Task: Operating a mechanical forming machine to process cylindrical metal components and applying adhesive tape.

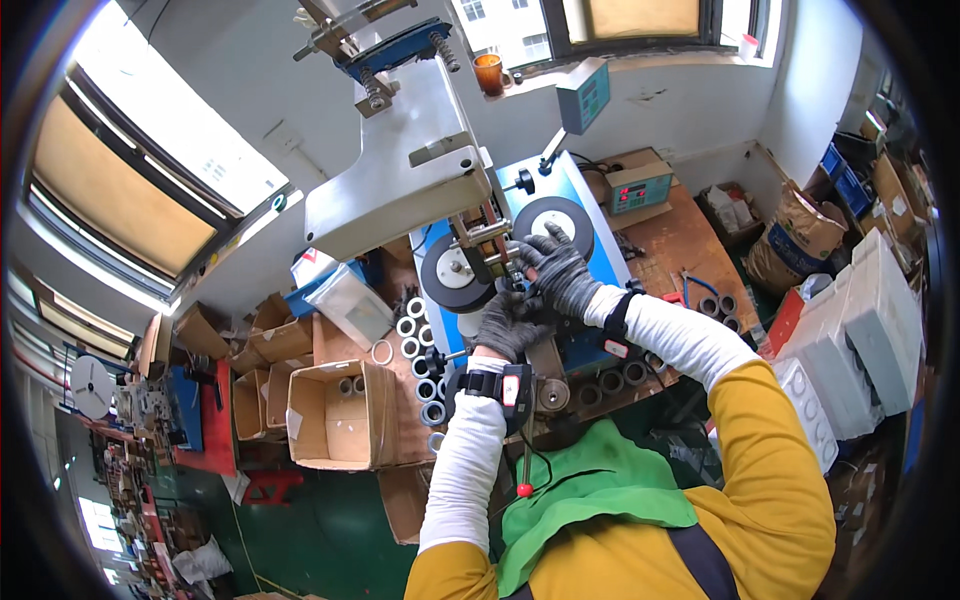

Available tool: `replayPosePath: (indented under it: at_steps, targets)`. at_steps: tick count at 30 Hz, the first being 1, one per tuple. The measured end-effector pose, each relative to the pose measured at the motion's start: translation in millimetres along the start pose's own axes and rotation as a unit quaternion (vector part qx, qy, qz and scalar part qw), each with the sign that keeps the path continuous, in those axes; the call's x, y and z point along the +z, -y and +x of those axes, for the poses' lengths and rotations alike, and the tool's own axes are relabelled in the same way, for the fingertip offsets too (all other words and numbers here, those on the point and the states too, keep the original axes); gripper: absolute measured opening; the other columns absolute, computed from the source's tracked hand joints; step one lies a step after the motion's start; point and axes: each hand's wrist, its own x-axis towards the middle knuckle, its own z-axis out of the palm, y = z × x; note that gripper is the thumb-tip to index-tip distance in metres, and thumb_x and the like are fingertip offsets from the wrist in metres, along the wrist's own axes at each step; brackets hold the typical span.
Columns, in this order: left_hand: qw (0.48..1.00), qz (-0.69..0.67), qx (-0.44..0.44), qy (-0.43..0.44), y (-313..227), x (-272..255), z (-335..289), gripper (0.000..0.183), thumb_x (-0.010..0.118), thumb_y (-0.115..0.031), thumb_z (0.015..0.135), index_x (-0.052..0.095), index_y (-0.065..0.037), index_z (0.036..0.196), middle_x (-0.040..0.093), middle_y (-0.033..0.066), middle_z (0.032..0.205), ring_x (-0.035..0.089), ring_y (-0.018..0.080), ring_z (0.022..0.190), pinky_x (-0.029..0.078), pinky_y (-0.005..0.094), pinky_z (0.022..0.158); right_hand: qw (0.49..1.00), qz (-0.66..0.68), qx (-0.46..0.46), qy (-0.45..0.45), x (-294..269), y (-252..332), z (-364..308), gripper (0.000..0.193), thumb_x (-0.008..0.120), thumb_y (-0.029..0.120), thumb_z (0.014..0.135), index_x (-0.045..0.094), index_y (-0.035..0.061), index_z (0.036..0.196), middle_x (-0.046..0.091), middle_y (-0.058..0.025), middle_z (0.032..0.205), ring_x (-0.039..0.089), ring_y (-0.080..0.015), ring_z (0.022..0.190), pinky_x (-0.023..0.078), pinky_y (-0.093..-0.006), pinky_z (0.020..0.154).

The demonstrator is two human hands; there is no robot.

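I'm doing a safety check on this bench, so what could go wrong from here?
The right hand is gloved and close to a black disc; if that disc is turning, which I can't tell, the glove might catch.

The left hand is right by the machine's central fittings, so fingers could get pinched.

The rings lined up left of the machine might get knocked by the left forearm.
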Motion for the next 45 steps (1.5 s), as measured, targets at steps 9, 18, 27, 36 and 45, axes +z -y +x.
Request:
replayPosePath:
  at_steps: [9,18,27,36,45]
  targets:
    - [0.994,-0.062,0.07,-0.051,1,48,-4,0.024,0.05,-0.005,0.067,0.053,-0.003,0.09,0.051,0.0091,0.073,0.049,0.0252,0.068,0.046,0.0406,0.072,0.991,0.079,-0.072,-0.083,4,-20,-10,0.057,0.056,0.051,0.065,0.053,0.0151,0.109,0.047,-0.0077,0.12,0.044,-0.0265,0.11,0.018,-0.0504,0.1]
    - [0.954,0.26,0.12,-0.085,-34,22,-176,0.029,0.052,-0.024,0.082,0.051,-0.001,0.101,0.051,0.0175,0.108,0.054,0.0291,0.094,0.044,0.0407,0.083,0.995,0.057,-0.08,0.033,-12,-38,-11,0.062,0.063,0.035,0.064,0.042,0.0285,0.122,0.038,-0.0073,0.131,0.036,-0.0265,0.119,0.02,-0.0531,0.098]
    - [0.958,0.239,-0.134,-0.08,136,-90,-215,0.032,0.054,-0.033,0.082,0.055,-0.002,0.094,0.055,0.0041,0.074,0.05,0.0156,0.061,0.043,0.0268,0.065,0.997,0.046,-0.066,0.021,-9,-36,-3,0.05,0.055,0.035,0.071,0.043,0.0379,0.12,0.036,0.0004,0.134,0.036,-0.0244,0.121,0.021,-0.052,0.098]
    - [0.875,0.418,-0.037,-0.243,11,-128,-183,0.031,0.058,-0.039,0.077,0.058,-0.01,0.087,0.052,0.0002,0.07,0.046,0.0103,0.05,0.033,0.0218,0.039,0.997,0.023,-0.067,-0.009,3,-39,-14,0.052,0.06,0.037,0.067,0.045,0.0361,0.117,0.04,-0.0016,0.129,0.039,-0.0264,0.116,0.023,-0.0523,0.097]
    - [0.724,0.631,-0.012,-0.278,-38,-134,-123,0.023,0.055,-0.029,0.081,0.06,-0.007,0.084,0.054,0.0037,0.06,0.049,0.0134,0.047,0.039,0.0267,0.042,0.987,0.159,0.014,0.027,-10,-39,-10,0.061,0.067,0.036,0.065,0.044,0.0281,0.121,0.043,-0.0107,0.125,0.044,-0.0325,0.111,0.032,-0.0451,0.092]
